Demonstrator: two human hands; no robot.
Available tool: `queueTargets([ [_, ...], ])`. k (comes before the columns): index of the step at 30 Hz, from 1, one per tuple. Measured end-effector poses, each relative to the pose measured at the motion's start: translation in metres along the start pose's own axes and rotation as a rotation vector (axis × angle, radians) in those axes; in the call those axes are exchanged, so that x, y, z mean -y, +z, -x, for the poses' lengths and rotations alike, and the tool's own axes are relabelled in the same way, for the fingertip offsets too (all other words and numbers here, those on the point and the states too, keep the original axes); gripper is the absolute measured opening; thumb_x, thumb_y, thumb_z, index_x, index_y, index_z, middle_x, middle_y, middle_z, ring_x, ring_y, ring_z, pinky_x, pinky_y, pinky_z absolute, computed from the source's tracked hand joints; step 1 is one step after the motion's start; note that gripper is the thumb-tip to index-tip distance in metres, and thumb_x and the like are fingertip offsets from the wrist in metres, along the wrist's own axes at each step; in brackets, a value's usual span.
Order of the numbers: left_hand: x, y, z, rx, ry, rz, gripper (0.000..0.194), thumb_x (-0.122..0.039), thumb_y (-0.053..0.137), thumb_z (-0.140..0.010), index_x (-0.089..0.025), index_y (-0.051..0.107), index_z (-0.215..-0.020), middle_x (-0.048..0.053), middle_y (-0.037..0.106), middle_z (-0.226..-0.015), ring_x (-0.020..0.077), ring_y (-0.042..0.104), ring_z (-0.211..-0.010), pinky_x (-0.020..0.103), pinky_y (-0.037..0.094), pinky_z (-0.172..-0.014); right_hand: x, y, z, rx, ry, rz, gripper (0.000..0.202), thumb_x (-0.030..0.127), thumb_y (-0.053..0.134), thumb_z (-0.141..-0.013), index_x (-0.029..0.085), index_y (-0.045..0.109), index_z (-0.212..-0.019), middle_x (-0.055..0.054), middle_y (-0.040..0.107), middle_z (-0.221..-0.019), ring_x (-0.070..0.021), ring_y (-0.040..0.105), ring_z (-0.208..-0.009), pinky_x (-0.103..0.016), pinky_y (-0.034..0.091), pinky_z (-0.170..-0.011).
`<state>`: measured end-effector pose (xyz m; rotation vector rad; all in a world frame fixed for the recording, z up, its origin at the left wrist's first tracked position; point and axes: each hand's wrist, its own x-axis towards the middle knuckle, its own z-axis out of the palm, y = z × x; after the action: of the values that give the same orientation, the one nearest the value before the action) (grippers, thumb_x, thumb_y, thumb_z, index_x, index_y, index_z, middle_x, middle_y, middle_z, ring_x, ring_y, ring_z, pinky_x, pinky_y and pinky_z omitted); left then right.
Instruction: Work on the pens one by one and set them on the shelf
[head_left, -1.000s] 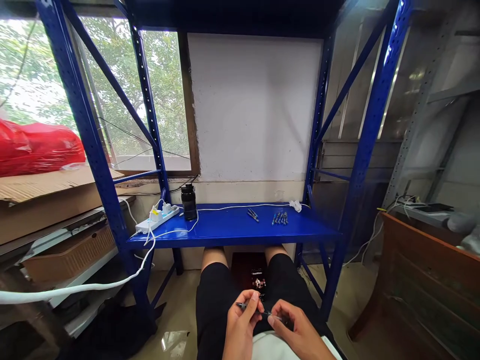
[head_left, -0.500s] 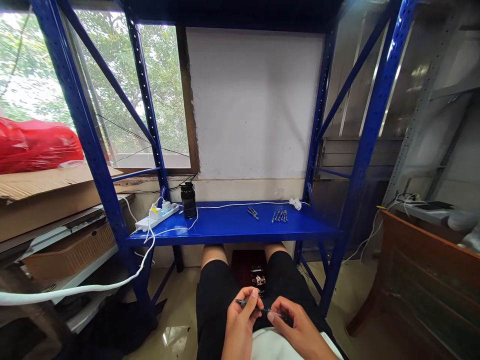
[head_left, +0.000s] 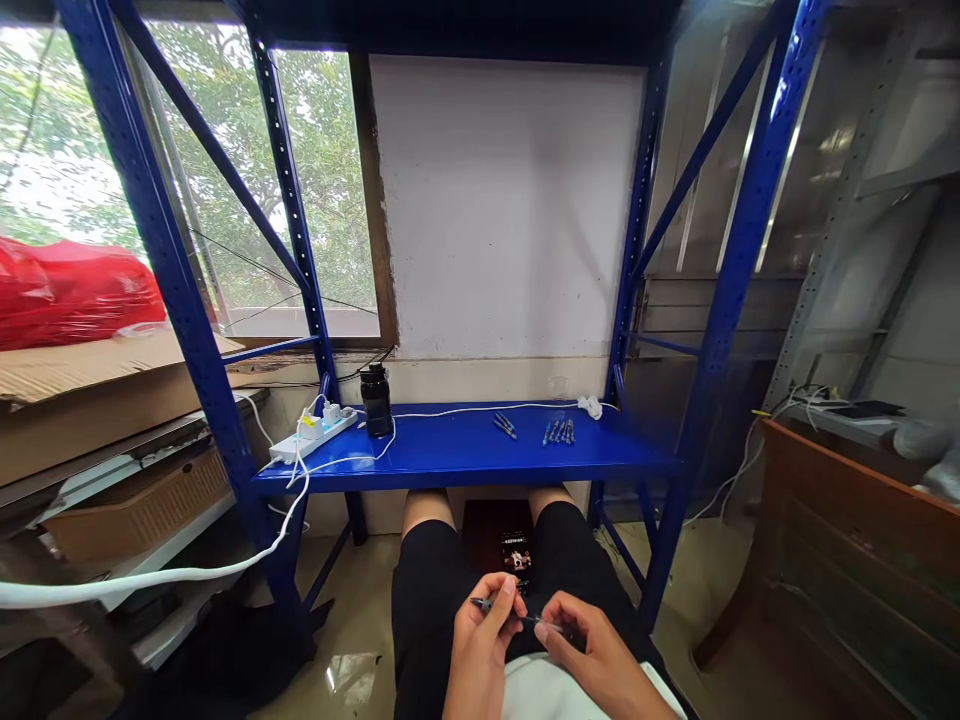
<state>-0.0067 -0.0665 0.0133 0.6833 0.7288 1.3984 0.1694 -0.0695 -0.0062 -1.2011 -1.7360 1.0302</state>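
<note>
Above my lap, my left hand (head_left: 487, 635) pinches a dark pen (head_left: 481, 604) between thumb and fingers; its thin end points toward my other hand. My right hand (head_left: 589, 650) is closed on a slim, partly clear pen part (head_left: 553, 627) with a darker end near the palm. Whether the two pieces touch is hard to make out at this size. On the blue shelf ahead lie a row of several pens (head_left: 559, 432) and a smaller group of pens (head_left: 505, 426) to its left.
A black bottle (head_left: 376, 402) stands on the blue shelf (head_left: 450, 455), beside a white power strip (head_left: 313, 437). A white cable (head_left: 187, 577) crosses the left side. Between my legs lies a dark printed item (head_left: 516, 556). A wooden chair (head_left: 847, 540) is at right.
The view has shifted very slightly. Both hands keep nearly the same pose and hold the same pieces.
</note>
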Motion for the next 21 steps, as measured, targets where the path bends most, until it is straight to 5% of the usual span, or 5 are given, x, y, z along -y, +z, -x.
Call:
queueTargets([
  [21,-0.0070,0.0023,0.0054,0.006,0.008,0.015,0.037,-0.048,0.093,-0.078,-0.017,0.073,-0.081,0.003,0.062,-0.080,0.0168,0.054,-0.078,0.027,0.047,-0.074,0.0016,-0.0013,0.0002,0.001,0.002,0.003,0.043,0.060,0.061,-0.100,0.020,0.061,-0.083,0.002,0.054,-0.076,-0.0169,0.046,-0.074,-0.028,0.038,-0.069],
])
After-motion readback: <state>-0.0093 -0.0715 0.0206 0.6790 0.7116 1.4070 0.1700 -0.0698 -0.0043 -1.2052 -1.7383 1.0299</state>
